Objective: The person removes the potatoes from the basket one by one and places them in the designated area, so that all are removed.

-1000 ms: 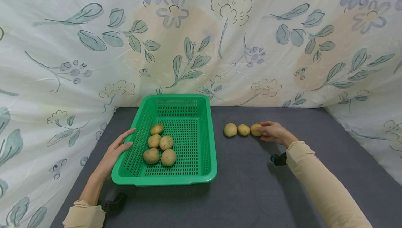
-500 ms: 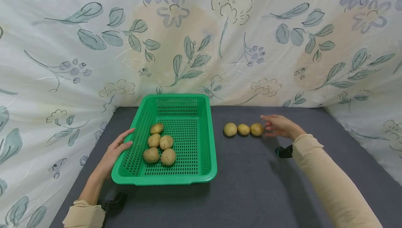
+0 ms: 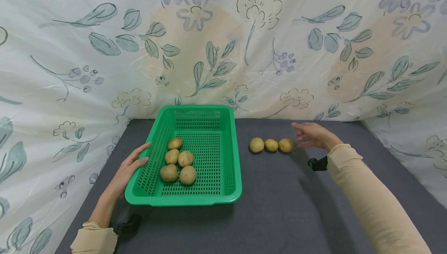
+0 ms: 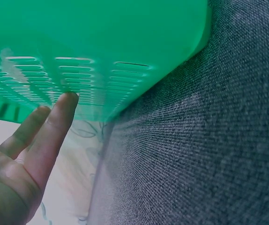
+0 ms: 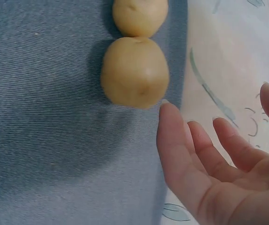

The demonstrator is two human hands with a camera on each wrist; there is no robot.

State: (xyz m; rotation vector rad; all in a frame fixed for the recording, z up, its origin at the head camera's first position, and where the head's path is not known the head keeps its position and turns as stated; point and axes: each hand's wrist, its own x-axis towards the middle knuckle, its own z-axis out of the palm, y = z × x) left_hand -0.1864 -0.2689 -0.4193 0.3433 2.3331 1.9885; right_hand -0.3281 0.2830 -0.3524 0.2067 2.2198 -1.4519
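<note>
My left hand [image 3: 127, 168] grips the left rim of a green plastic basket [image 3: 183, 200], with thumb and a fingertip over the edge. In the left wrist view, fingers [image 4: 55, 124] reach under the rim to the slotted outer wall. Several potatoes [image 3: 187, 175] lie in the basket's left half. To the right of it, three potatoes form a row: a left one [image 3: 256, 145], a smaller middle one [image 3: 271, 145] and a right one [image 3: 286, 145]. My right hand [image 3: 316, 135] hovers just right of that row, fingers loosely extended and holding nothing.
The dark grey cloth-covered table [image 3: 276, 207] runs back to a floral curtain [image 3: 258, 52], which also hangs along the left and right sides. Beige sleeves and black wrist mounts [image 3: 317, 164] are on both arms.
My right hand has let go of the right potato and drawn back to the right, slightly away. The potatoes in the row stay put. My left hand stays on the basket rim.
</note>
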